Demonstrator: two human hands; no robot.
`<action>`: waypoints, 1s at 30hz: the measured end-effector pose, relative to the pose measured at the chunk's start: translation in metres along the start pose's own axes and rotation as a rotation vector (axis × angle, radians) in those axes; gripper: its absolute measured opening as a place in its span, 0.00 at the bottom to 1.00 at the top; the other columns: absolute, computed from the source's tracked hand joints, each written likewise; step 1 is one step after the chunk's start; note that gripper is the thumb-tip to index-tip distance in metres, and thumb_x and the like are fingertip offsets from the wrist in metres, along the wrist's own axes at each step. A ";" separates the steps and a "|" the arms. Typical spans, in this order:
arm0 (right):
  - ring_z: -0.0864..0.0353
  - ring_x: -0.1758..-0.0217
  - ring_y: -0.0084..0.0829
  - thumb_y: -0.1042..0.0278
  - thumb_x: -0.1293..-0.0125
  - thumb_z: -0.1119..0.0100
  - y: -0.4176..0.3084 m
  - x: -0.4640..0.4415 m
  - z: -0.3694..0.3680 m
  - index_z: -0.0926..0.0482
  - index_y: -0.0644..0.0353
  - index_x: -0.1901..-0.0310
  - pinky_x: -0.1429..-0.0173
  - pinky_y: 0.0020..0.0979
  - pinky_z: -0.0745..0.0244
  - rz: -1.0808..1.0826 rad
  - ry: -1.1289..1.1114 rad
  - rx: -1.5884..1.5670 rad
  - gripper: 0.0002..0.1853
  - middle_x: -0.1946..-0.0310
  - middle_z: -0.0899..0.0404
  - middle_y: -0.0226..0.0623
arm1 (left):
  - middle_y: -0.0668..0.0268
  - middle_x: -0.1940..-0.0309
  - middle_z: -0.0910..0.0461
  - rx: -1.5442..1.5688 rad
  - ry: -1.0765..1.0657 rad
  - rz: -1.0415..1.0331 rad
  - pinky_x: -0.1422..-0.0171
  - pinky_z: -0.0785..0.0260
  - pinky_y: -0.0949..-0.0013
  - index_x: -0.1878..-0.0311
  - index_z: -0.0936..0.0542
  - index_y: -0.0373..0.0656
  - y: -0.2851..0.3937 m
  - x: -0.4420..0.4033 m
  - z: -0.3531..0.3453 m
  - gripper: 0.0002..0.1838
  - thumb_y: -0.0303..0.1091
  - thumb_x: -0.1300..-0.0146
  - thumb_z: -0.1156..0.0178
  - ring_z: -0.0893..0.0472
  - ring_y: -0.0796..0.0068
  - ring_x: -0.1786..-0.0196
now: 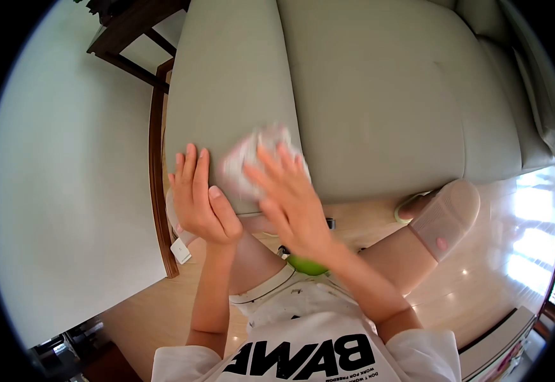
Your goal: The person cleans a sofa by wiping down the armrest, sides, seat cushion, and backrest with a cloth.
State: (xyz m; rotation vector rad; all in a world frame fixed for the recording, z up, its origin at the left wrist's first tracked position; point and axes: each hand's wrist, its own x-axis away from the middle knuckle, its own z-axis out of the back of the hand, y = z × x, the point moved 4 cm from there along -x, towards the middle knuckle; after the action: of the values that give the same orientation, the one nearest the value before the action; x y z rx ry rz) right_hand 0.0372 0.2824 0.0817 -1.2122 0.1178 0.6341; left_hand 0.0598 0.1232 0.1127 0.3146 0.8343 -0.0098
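Note:
My right hand lies over a crumpled white and pinkish cloth, pressing it against the grey-green sofa armrest. Its fingers are spread on the cloth, and both are blurred by motion. To its left, my left hand rests at the near end of the armrest, fingers stretched out and holding nothing. The cloth sits between the two hands, near the seam with the wide sofa seat.
A white wall with brown trim stands at the left, and a dark wooden piece of furniture behind it. A white plug or adapter is near the trim. Something green shows between my legs. Glossy floor lies at the right.

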 end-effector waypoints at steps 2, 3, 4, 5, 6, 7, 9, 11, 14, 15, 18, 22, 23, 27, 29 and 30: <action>0.57 0.12 0.44 0.50 0.18 0.59 0.051 -0.067 -0.003 0.40 0.54 0.20 0.14 0.50 0.61 -0.071 0.121 -0.072 0.31 0.17 0.49 0.44 | 0.51 0.35 0.19 -0.007 0.007 -0.007 0.21 0.43 0.42 0.38 0.17 0.36 -0.001 0.000 0.000 0.25 0.35 0.28 0.57 0.24 0.44 0.29; 0.58 0.12 0.43 0.47 0.17 0.64 0.084 -0.098 -0.004 0.46 0.56 0.18 0.14 0.48 0.61 -0.113 0.134 -0.168 0.34 0.16 0.51 0.44 | 0.51 0.35 0.19 -0.014 0.011 -0.011 0.21 0.43 0.41 0.38 0.17 0.35 -0.001 0.000 0.000 0.25 0.35 0.29 0.57 0.24 0.43 0.29; 0.60 0.12 0.42 0.43 0.17 0.69 0.113 -0.122 -0.006 0.51 0.58 0.17 0.13 0.45 0.61 -0.156 0.147 -0.266 0.37 0.15 0.54 0.44 | 0.51 0.36 0.19 -0.023 0.014 -0.014 0.21 0.43 0.41 0.39 0.17 0.35 -0.001 0.001 0.001 0.25 0.35 0.29 0.57 0.24 0.43 0.29; 0.61 0.12 0.41 0.41 0.17 0.69 0.138 -0.139 -0.012 0.54 0.58 0.17 0.13 0.43 0.62 -0.288 0.148 -0.506 0.38 0.15 0.55 0.43 | 0.51 0.36 0.19 -0.023 0.021 -0.016 0.22 0.43 0.41 0.39 0.17 0.35 -0.001 0.002 0.001 0.26 0.35 0.30 0.57 0.24 0.43 0.30; 0.62 0.12 0.40 0.40 0.16 0.68 0.154 -0.146 -0.018 0.56 0.57 0.16 0.13 0.41 0.64 -0.418 0.149 -0.746 0.39 0.15 0.57 0.43 | 0.51 0.36 0.18 -0.022 0.029 -0.020 0.22 0.42 0.41 0.39 0.16 0.35 -0.001 0.002 0.000 0.26 0.34 0.31 0.57 0.24 0.43 0.30; 0.62 0.12 0.40 0.39 0.16 0.68 0.153 -0.140 -0.018 0.56 0.58 0.16 0.13 0.40 0.63 -0.393 0.163 -0.720 0.39 0.15 0.57 0.43 | 0.51 0.37 0.18 -0.018 0.037 -0.026 0.22 0.42 0.41 0.39 0.16 0.35 -0.002 0.000 -0.001 0.26 0.34 0.32 0.57 0.23 0.43 0.30; 0.61 0.12 0.39 0.39 0.17 0.68 0.146 -0.113 -0.021 0.55 0.58 0.16 0.13 0.39 0.63 -0.348 0.173 -0.662 0.39 0.15 0.56 0.43 | 0.51 0.37 0.18 -0.021 0.063 -0.039 0.22 0.42 0.41 0.40 0.16 0.36 -0.002 0.000 -0.003 0.26 0.34 0.33 0.56 0.23 0.43 0.31; 0.57 0.13 0.38 0.41 0.16 0.67 0.129 -0.070 -0.024 0.53 0.64 0.18 0.14 0.38 0.60 -0.377 0.198 -0.615 0.39 0.16 0.52 0.46 | 0.51 0.38 0.17 -0.030 0.076 -0.039 0.22 0.41 0.42 0.40 0.16 0.36 -0.002 0.005 -0.002 0.26 0.34 0.34 0.56 0.22 0.43 0.31; 0.59 0.13 0.38 0.39 0.16 0.68 0.083 -0.010 -0.025 0.54 0.60 0.17 0.14 0.36 0.61 -0.508 0.192 -0.596 0.39 0.15 0.55 0.43 | 0.52 0.38 0.17 -0.037 0.088 -0.059 0.23 0.40 0.43 0.40 0.16 0.37 -0.005 0.004 -0.004 0.26 0.34 0.34 0.56 0.22 0.45 0.32; 0.56 0.13 0.38 0.41 0.16 0.67 0.071 0.013 -0.033 0.53 0.61 0.17 0.14 0.36 0.60 -0.536 0.266 -0.605 0.38 0.15 0.55 0.43 | 0.52 0.38 0.17 -0.037 0.088 -0.058 0.23 0.40 0.43 0.40 0.16 0.37 -0.006 0.004 -0.004 0.26 0.34 0.34 0.56 0.22 0.45 0.32; 0.45 0.17 0.37 0.48 0.15 0.66 0.043 0.047 -0.056 0.48 0.62 0.18 0.16 0.37 0.54 -0.498 0.408 -0.495 0.34 0.18 0.47 0.42 | 0.52 0.38 0.17 -0.039 0.080 -0.043 0.23 0.39 0.44 0.40 0.16 0.37 -0.007 0.003 -0.003 0.25 0.32 0.34 0.55 0.22 0.46 0.32; 0.32 0.23 0.40 0.58 0.16 0.63 0.010 0.040 -0.064 0.39 0.62 0.22 0.19 0.43 0.47 -0.239 0.430 -0.112 0.28 0.25 0.32 0.42 | 0.54 0.36 0.19 -0.047 0.041 -0.017 0.26 0.36 0.42 0.40 0.17 0.39 -0.017 0.005 -0.004 0.23 0.37 0.32 0.51 0.21 0.46 0.34; 0.31 0.24 0.43 0.60 0.16 0.61 0.001 0.020 -0.060 0.36 0.63 0.24 0.20 0.46 0.46 -0.081 0.337 0.110 0.26 0.27 0.29 0.43 | 0.54 0.37 0.18 -0.007 0.061 -0.017 0.26 0.36 0.42 0.40 0.17 0.39 -0.022 0.006 -0.007 0.22 0.38 0.31 0.50 0.21 0.45 0.35; 0.30 0.26 0.52 0.65 0.21 0.53 -0.035 -0.047 -0.077 0.27 0.63 0.31 0.21 0.54 0.46 0.223 0.096 0.336 0.22 0.34 0.23 0.47 | 0.52 0.41 0.17 0.187 0.160 0.130 0.28 0.33 0.45 0.42 0.19 0.37 -0.043 0.021 -0.012 0.19 0.38 0.29 0.47 0.20 0.43 0.39; 0.29 0.27 0.53 0.65 0.22 0.51 -0.033 -0.066 -0.089 0.27 0.63 0.31 0.21 0.55 0.46 0.224 0.024 0.439 0.22 0.34 0.22 0.47 | 0.51 0.47 0.17 0.364 0.221 0.203 0.33 0.30 0.51 0.43 0.20 0.34 -0.056 0.025 -0.008 0.16 0.30 0.30 0.46 0.19 0.45 0.44; 0.29 0.27 0.54 0.66 0.23 0.50 -0.032 -0.070 -0.097 0.27 0.63 0.32 0.21 0.55 0.45 0.230 -0.011 0.494 0.21 0.35 0.22 0.47 | 0.51 0.47 0.17 0.479 0.254 0.250 0.34 0.30 0.53 0.43 0.20 0.34 -0.064 0.031 -0.005 0.16 0.30 0.29 0.47 0.19 0.47 0.44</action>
State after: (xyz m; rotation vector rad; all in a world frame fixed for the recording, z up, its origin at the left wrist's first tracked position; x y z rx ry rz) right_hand 0.0191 0.1617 0.1017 -0.7221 0.3858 0.7582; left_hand 0.0686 0.0671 0.0699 0.8843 1.0353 0.0659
